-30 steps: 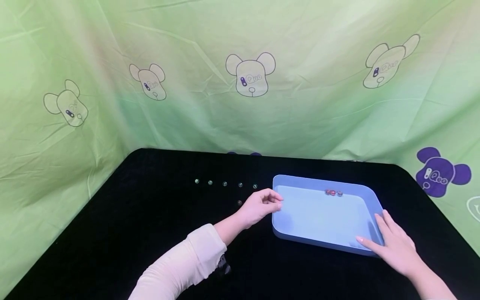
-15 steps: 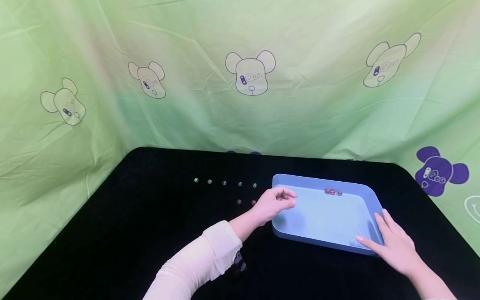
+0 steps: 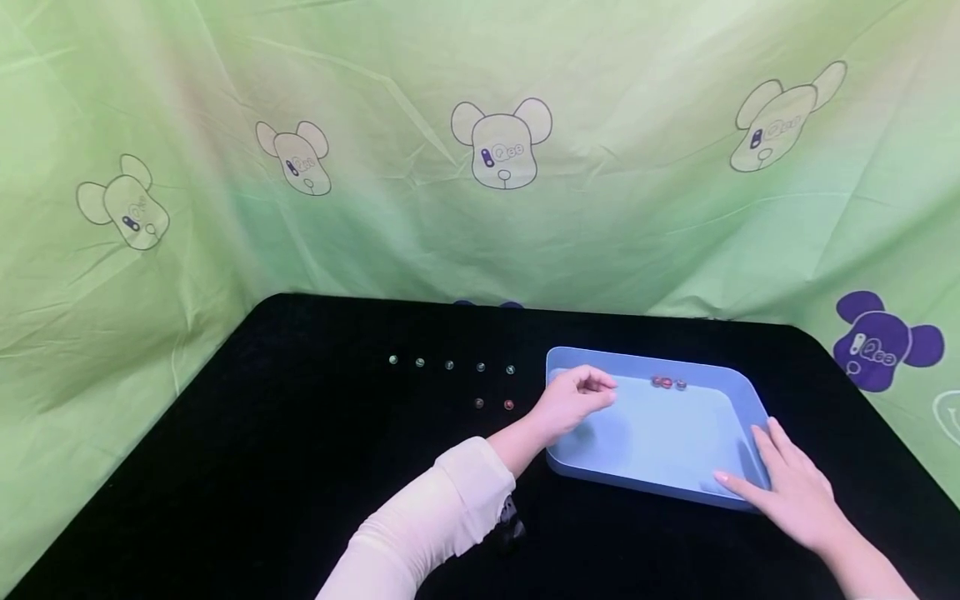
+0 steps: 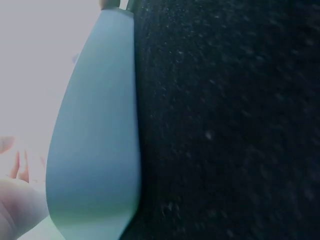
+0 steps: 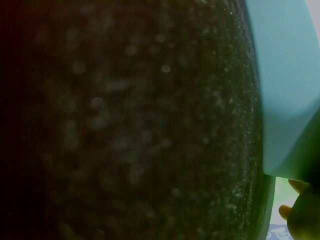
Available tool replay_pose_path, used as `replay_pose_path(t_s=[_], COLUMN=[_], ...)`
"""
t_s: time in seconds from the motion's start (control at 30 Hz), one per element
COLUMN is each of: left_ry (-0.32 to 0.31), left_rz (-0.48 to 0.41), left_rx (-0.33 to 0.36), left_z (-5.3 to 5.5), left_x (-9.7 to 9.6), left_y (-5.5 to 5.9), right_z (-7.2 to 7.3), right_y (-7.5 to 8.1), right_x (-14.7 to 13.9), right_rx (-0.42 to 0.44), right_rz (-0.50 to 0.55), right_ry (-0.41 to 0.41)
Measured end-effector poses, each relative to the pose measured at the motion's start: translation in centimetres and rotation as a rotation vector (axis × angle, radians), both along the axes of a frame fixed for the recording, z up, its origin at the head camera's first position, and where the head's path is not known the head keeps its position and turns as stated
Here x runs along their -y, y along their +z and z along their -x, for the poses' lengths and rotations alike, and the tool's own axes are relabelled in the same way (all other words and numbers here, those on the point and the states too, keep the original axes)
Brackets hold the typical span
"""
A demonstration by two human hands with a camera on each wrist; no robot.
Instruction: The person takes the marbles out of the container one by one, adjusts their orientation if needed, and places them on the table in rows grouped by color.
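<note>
My left hand (image 3: 573, 404) hovers above the left end of the blue tray (image 3: 660, 489), fingers loosely bent and nothing visible between them. Inside the tray, against its far wall, lie a few small reddish and dark marbles (image 3: 667, 383), to the right of that hand. At the tray's near right corner, my right hand (image 3: 793, 487) rests on the rim with fingers extended, the thumb along the near side. Left of the tray, several greenish marbles (image 3: 450, 365) form a row on the black cloth. A red marble (image 3: 508, 405) and a dull brownish marble (image 3: 479, 403) sit in front of it.
The black-covered table (image 3: 262, 467) has rounded far corners. A green curtain (image 3: 390, 208) with printed bear heads hangs behind it and on the sides. In the left wrist view, the tray's outer wall (image 4: 95, 125) stands close to the camera.
My left hand has moved right, from the tray's left edge to over its inside, which uncovers the red marble on the cloth. My right hand has stayed on the tray corner.
</note>
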State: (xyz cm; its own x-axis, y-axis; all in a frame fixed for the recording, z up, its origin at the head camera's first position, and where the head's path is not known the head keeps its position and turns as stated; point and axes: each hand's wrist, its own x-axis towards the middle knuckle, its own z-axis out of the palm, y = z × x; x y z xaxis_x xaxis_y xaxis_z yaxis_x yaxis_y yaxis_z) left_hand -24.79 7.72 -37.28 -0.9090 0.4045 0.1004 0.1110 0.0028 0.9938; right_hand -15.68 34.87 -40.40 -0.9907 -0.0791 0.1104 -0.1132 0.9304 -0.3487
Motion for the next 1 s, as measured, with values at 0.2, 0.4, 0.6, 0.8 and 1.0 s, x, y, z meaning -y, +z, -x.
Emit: replay_pose_path(t_s=[0.2,0.4,0.6,0.8,1.0], left_ry=[0.022,0.026,0.037,0.035,0.044], left_rz=[0.033,0.067,0.091,0.078,0.061], left_rx=[-0.006,-0.013,-0.02,-0.006,0.021], left_z=[0.0,0.1,0.3,0.1,-0.4], left_x=[-1.1,-2.0,-2.8,-3.9,-4.6], left_y=[0.1,-0.1,-0.1,-0.4,-0.9], right_z=[0.0,-0.1,0.0,-0.2,-0.3], right_y=[0.2,0.3,0.4,0.2,-0.3], right_x=[0.0,-0.1,-0.3,-0.5,0.0], right_rx=[-0.013,-0.008,-0.012,-0.017,-0.033], right_rz=[0.002,-0.003,-0.007,-0.008,-0.001], right_ry=[0.002,-0.005,-0.003,-0.006,0.002])
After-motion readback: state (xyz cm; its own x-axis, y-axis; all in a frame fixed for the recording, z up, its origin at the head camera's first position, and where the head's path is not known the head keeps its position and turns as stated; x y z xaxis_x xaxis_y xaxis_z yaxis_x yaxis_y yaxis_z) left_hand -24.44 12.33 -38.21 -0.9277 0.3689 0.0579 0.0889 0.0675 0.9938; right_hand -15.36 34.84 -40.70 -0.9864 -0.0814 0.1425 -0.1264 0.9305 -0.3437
